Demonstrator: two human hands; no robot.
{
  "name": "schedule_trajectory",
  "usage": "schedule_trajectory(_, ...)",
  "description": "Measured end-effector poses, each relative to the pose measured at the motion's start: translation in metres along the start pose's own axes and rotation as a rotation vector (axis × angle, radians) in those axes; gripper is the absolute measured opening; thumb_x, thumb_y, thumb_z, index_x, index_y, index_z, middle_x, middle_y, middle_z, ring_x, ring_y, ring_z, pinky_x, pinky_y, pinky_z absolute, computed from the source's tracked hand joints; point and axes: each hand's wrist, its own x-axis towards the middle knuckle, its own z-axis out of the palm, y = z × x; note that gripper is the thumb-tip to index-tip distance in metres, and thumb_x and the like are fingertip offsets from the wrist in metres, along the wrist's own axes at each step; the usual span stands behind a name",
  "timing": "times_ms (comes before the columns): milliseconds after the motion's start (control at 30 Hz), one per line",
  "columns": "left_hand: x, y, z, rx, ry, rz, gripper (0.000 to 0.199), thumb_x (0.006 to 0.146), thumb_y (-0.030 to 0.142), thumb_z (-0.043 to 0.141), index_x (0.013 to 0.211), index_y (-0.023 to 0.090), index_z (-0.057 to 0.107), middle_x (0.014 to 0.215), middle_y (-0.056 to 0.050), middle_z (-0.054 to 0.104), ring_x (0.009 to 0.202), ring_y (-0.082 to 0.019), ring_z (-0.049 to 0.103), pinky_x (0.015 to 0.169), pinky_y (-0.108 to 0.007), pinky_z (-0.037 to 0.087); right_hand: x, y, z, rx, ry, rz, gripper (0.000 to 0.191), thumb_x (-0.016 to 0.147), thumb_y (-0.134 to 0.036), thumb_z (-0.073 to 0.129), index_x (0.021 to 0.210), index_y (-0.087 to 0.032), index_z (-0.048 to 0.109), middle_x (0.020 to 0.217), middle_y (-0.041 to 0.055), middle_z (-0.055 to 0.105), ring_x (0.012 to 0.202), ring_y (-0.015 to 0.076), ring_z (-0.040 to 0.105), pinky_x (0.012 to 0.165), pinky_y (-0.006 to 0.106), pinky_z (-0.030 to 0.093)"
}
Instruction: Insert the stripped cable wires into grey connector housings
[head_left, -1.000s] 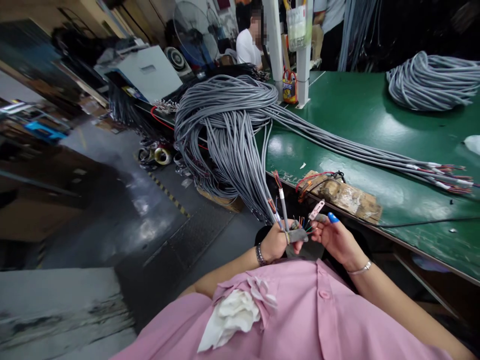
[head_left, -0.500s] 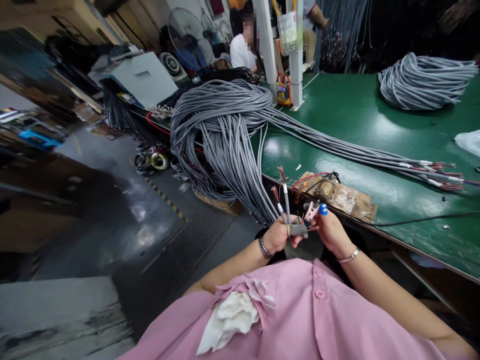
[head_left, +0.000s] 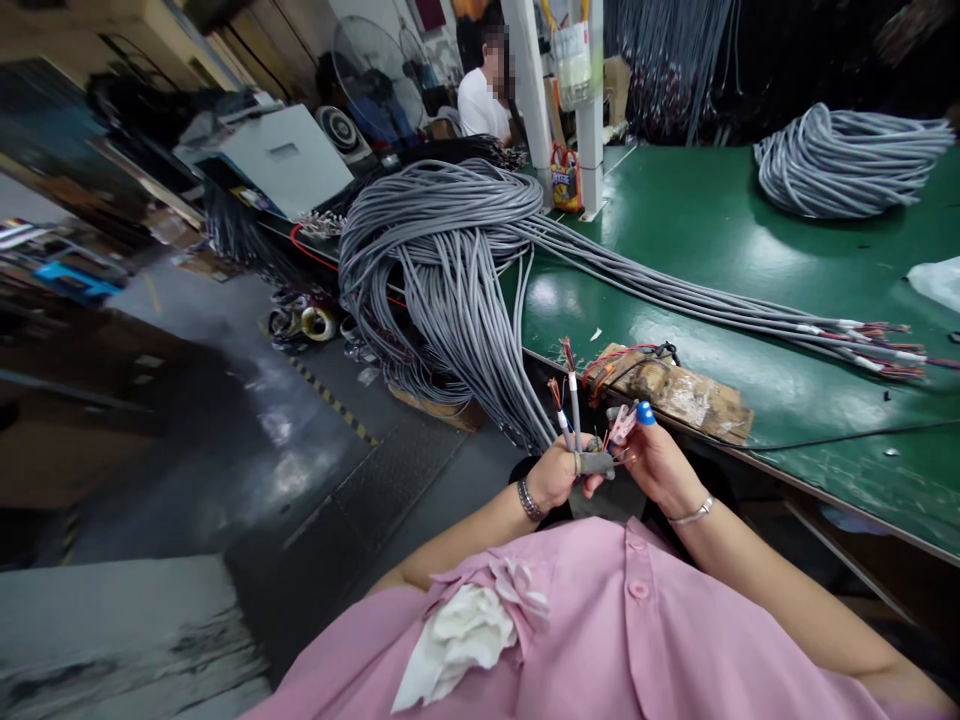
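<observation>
Nearest, a pink shirt point(head_left: 585, 620) fills the bottom of the view, and both hands are raised just beyond it, short of the table's front edge. The left hand point(head_left: 551, 475) is closed around two grey cables point(head_left: 575, 408), whose stripped ends stand up above the fist; fine coloured wires poke out towards the other hand. The right hand point(head_left: 664, 472), a blue cover point(head_left: 645, 413) on its thumb, pinches a pink clip point(head_left: 621, 426) right beside those wires, so little room separates the hands. Left of the fist, a thick fall of grey cable point(head_left: 469, 290) spills over the table corner and crowds that side. Lower left, the dark floor point(head_left: 292, 425) opens out, crossed by a black-and-yellow strip point(head_left: 337, 400). Ahead of the right hand, a wooden block point(head_left: 705, 403) lies along the edge of the green table point(head_left: 690, 235), narrowing the way in. Behind it a run of cables point(head_left: 712, 300) stretches rightwards, with open green surface between it and a coil point(head_left: 840, 165). Farther off rise white posts point(head_left: 592, 140), then a person in white point(head_left: 480, 105) beside a large fan point(head_left: 375, 75).
</observation>
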Motion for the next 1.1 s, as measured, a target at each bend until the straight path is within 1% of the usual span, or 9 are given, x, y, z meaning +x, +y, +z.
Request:
schedule_trajectory(200,-0.002,-0.004,-0.002,-0.022,0.024,0.039,0.029,0.071,0.038,0.068,0.067,0.011,0.06,0.044,-0.001,0.053,0.034,-0.008,0.042,0.037,-0.021,0.031,-0.005,-0.003,0.002,0.085,-0.033,0.084,0.044,0.078,-0.062,0.059,0.079,-0.018,0.061,0.072,0.0025,0.06,0.058,0.0121,0.05,0.053,0.025,0.041)
schedule_trajectory(367,-0.009,-0.001,-0.002,0.005,0.015,0.031,0.032,0.072,0.04,0.068,0.063,0.01,0.06,0.043,-0.002,0.052,0.034,-0.008,0.042,0.038,-0.02,0.031,-0.008,0.0,-0.008,0.123,-0.071,0.121,0.045,0.082,-0.063,0.052,0.085,-0.019,0.063,0.077,0.0028,0.059,0.059,0.0104,0.049,0.054,0.022,0.042)
schedule_trajectory(500,-0.016,-0.001,-0.004,-0.027,0.012,0.037,0.029,0.069,0.037,0.07,0.066,0.01,0.061,0.043,-0.001,0.052,0.034,-0.008,0.042,0.037,-0.02,0.031,-0.01,-0.001,-0.011,0.106,-0.122,0.127,0.05,0.082,-0.065,0.051,0.086,-0.017,0.065,0.076,0.0037,0.058,0.06,0.0105,0.049,0.055,0.022,0.044)
schedule_trajectory(600,-0.018,0.0,-0.006,-0.036,-0.007,0.054,0.031,0.069,0.039,0.069,0.066,0.009,0.062,0.043,-0.002,0.052,0.035,-0.009,0.043,0.038,-0.02,0.032,-0.01,-0.004,-0.009,0.054,-0.159,0.132,0.052,0.082,-0.065,0.051,0.091,-0.016,0.066,0.081,0.005,0.059,0.063,0.011,0.051,0.057,0.023,0.045)
schedule_trajectory(667,-0.017,0.001,-0.007,-0.037,-0.018,0.057,0.033,0.069,0.04,0.07,0.066,0.008,0.063,0.042,-0.003,0.052,0.034,-0.009,0.043,0.037,-0.02,0.031,-0.009,-0.005,-0.006,-0.003,-0.153,0.111,0.046,0.082,-0.06,0.055,0.089,-0.016,0.066,0.08,0.0049,0.059,0.063,0.011,0.051,0.057,0.023,0.045)
schedule_trajectory(733,-0.014,0.002,-0.008,-0.039,-0.024,0.046,0.033,0.068,0.04,0.07,0.066,0.008,0.063,0.042,-0.002,0.052,0.033,-0.009,0.042,0.036,-0.02,0.03,-0.009,-0.005,-0.005,-0.056,-0.127,0.064,0.038,0.083,-0.053,0.059,0.085,-0.016,0.065,0.074,0.0036,0.057,0.06,0.0106,0.05,0.056,0.024,0.044)
schedule_trajectory(833,-0.009,0.002,-0.007,-0.059,-0.038,0.027,0.034,0.066,0.041,0.072,0.067,0.008,0.062,0.043,-0.002,0.052,0.032,-0.009,0.042,0.035,-0.02,0.03,-0.009,-0.003,-0.003,-0.085,-0.086,0.004,0.036,0.084,-0.052,0.058,0.081,-0.016,0.064,0.068,0.0017,0.054,0.057,0.0103,0.048,0.054,0.023,0.043)
schedule_trajectory(1000,-0.003,0.002,-0.005,-0.088,-0.05,0.027,0.03,0.067,0.037,0.072,0.068,0.009,0.061,0.044,-0.001,0.053,0.032,-0.009,0.043,0.034,-0.02,0.03,-0.007,-0.005,-0.002,-0.082,-0.035,0.018,0.034,0.082,-0.051,0.061,0.08,-0.017,0.062,0.067,0.0011,0.055,0.054,0.0095,0.046,0.05,0.023,0.04)
schedule_trajectory(1100,-0.001,0.004,-0.003,-0.093,-0.054,0.024,0.027,0.068,0.035,0.071,0.067,0.009,0.062,0.043,-0.001,0.052,0.032,-0.008,0.042,0.034,-0.02,0.03,-0.006,-0.008,-0.003,-0.077,-0.057,0.021,0.032,0.083,-0.047,0.061,0.078,-0.016,0.064,0.068,0.0019,0.056,0.055,0.01,0.048,0.052,0.023,0.041)
